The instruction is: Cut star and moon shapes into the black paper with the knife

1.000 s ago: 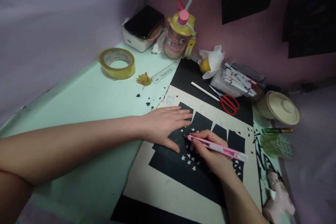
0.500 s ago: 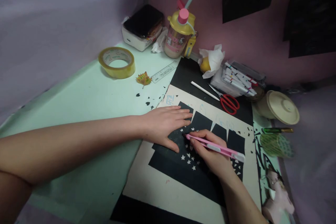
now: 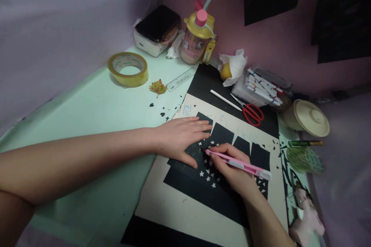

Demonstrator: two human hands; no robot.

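Note:
My left hand (image 3: 185, 137) lies flat with spread fingers on a sheet of black paper (image 3: 185, 179). In my right hand (image 3: 232, 164) is a pink utility knife (image 3: 240, 164), held like a pen, its tip down on the black paper just right of my left thumb. Small star-shaped cutouts show pale around and below the tip, and triangular ones appear at the paper's right part, partly behind my right hand. Beneath the black paper is a pale board (image 3: 162, 200) with faint blue marks near its upper edge.
Beyond the board lie red-handled scissors (image 3: 252, 114), a white stick (image 3: 225, 100) and a box of markers (image 3: 262, 88). A tape roll (image 3: 128, 79), leaf (image 3: 158, 87), ruler (image 3: 181, 79) and drink bottle (image 3: 195, 40) stand further left. Black scraps (image 3: 286, 173) and a lidded bowl (image 3: 311, 117) are at right.
The knife's tip has shifted very slightly left and down across the black paper. My left hand stays in place, and the whole view has moved a touch.

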